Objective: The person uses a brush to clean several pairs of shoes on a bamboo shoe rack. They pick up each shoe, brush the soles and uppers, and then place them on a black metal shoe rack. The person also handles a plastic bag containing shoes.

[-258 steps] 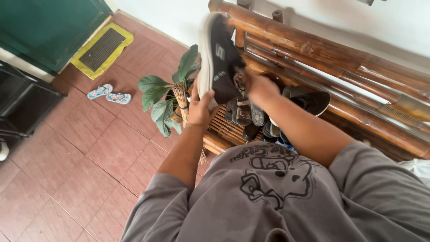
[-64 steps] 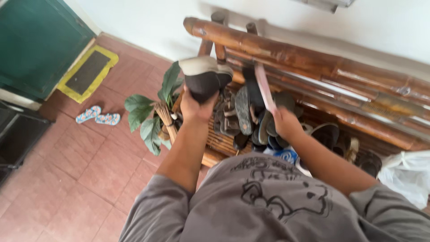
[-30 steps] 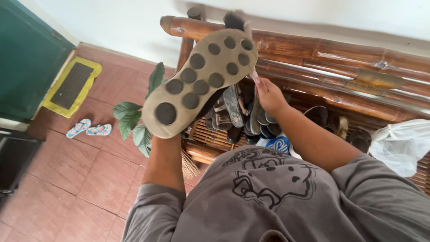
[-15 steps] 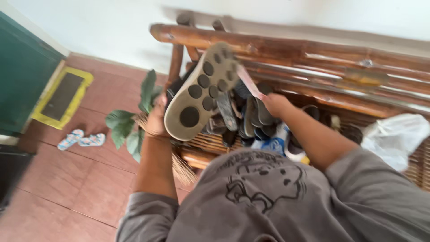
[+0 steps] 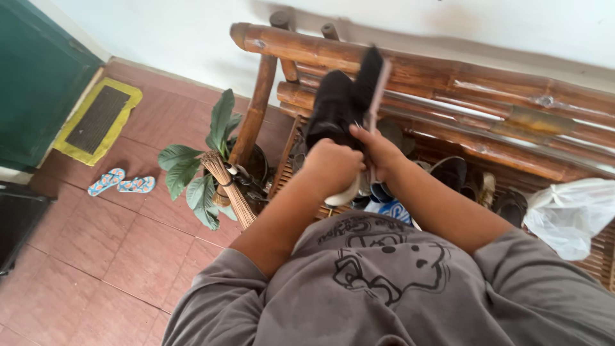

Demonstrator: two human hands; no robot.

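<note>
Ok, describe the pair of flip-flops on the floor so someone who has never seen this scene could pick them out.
Start at the green door on the left and the yellow-edged mat before it on the red tiled floor. Just beyond the mat lies the pair of flip-flops, side by side. They are blue and patterned, and lie alone on the tiles, unlike the dark footwear heaped on the bamboo bench.

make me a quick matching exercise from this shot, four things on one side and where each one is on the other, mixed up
Things:
1. black shoe
2. pair of flip-flops
3. white plastic bag
4. leafy plant

Places:
A. on the bamboo bench, far right
B. held up in the left hand
C. beside the bench's left end
D. on the tiled floor near the yellow-edged mat

Pairs: 1-B, 2-D, 3-A, 4-C
</note>
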